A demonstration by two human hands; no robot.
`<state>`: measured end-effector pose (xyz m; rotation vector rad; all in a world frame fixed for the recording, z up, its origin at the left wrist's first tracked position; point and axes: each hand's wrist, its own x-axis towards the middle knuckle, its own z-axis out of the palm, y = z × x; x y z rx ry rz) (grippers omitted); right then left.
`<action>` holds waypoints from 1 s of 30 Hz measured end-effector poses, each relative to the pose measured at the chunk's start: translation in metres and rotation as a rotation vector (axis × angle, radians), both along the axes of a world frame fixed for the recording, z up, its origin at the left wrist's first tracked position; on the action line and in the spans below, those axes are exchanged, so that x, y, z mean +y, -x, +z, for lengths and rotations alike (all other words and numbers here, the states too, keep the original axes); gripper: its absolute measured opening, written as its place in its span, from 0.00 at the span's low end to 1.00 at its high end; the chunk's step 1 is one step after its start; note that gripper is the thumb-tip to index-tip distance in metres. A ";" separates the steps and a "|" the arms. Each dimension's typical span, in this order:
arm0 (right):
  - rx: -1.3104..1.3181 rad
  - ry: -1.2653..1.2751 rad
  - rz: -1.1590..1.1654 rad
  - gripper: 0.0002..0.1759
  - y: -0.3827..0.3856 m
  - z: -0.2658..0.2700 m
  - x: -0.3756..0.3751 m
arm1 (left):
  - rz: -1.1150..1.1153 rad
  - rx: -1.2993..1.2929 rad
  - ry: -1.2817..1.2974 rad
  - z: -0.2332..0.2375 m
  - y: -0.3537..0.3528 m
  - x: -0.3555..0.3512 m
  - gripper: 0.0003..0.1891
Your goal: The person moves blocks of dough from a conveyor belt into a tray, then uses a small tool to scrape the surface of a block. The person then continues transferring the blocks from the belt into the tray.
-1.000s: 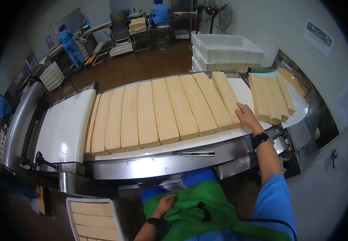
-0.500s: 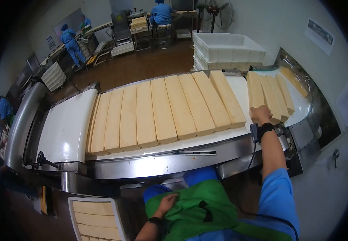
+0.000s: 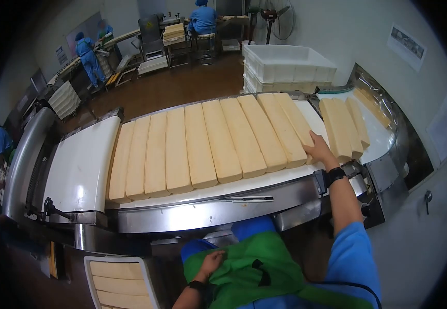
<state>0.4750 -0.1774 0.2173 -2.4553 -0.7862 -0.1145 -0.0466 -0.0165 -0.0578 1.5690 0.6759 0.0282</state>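
Long pale-yellow blocks (image 3: 203,141) lie side by side in a row on the white belt (image 3: 182,199). My right hand (image 3: 319,149) grips the near end of the rightmost block (image 3: 294,117) in that row, which lies against its neighbour. To the right, a smaller group of similar blocks (image 3: 335,126) lies near the curved end of the machine. My left hand (image 3: 212,262) rests on the green apron (image 3: 272,260), fingers loosely curled in, and no object shows in it.
White stacked crates (image 3: 290,64) stand behind the belt. A crate (image 3: 88,273) holding blocks is at the lower left. A pen-like object (image 3: 246,199) lies on the metal edge (image 3: 166,219). People in blue (image 3: 203,20) work at the back, others at the left.
My right hand has moved left with one block from the right-hand group, bringing it against the row. The row has shifted slightly left in view. My left hand stays on the apron.
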 end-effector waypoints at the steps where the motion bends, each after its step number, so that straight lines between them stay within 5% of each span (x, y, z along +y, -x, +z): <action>1: 0.001 0.001 -0.002 0.38 -0.003 -0.002 -0.005 | 0.003 0.029 0.052 0.002 0.001 -0.001 0.14; 3: 0.424 -0.237 0.133 0.37 -0.012 -0.001 -0.014 | 0.006 0.055 0.101 0.006 -0.001 0.002 0.14; 4: 0.424 -0.237 0.133 0.37 -0.020 -0.004 -0.026 | -0.001 0.054 0.106 0.005 -0.001 0.002 0.14; 6: -0.070 -0.018 0.051 0.36 -0.032 -0.014 -0.047 | -0.008 0.055 0.106 0.008 -0.001 0.004 0.14; 7: -0.070 -0.020 0.052 0.36 -0.019 -0.004 -0.046 | -0.012 0.069 0.117 0.013 -0.002 0.004 0.14; 9: -0.118 0.324 -0.724 0.35 0.024 0.042 -0.036 | -0.013 0.079 0.126 0.017 -0.004 0.004 0.14; 12: -0.043 0.298 -0.798 0.38 0.016 0.039 -0.036 | -0.021 0.085 0.128 0.016 -0.004 0.003 0.14; 16: 0.286 0.306 -0.565 0.43 0.001 0.039 -0.031 | -0.014 0.031 0.102 0.014 -0.003 0.000 0.14; 18: -0.351 0.375 -0.513 0.47 0.025 0.040 -0.015 | -0.025 0.029 0.043 0.012 -0.004 0.001 0.14; 20: -0.423 0.464 -0.468 0.48 0.022 0.047 -0.011 | 0.039 -0.012 0.180 0.013 -0.001 -0.001 0.13; 22: -0.270 0.279 -0.543 0.40 0.024 0.050 -0.013 | 0.022 0.034 0.165 0.012 -0.001 0.003 0.14; 26: -0.124 0.362 -0.514 0.29 0.001 0.028 -0.020 | 0.020 0.079 0.161 0.014 -0.004 0.001 0.14; 28: 0.038 -0.010 -0.197 0.24 -0.027 0.004 -0.022 | 0.016 0.068 0.156 0.015 -0.005 0.001 0.14; 30: 0.091 -0.043 -0.102 0.22 -0.031 0.010 -0.042 | 0.008 0.063 0.152 0.015 -0.004 0.000 0.14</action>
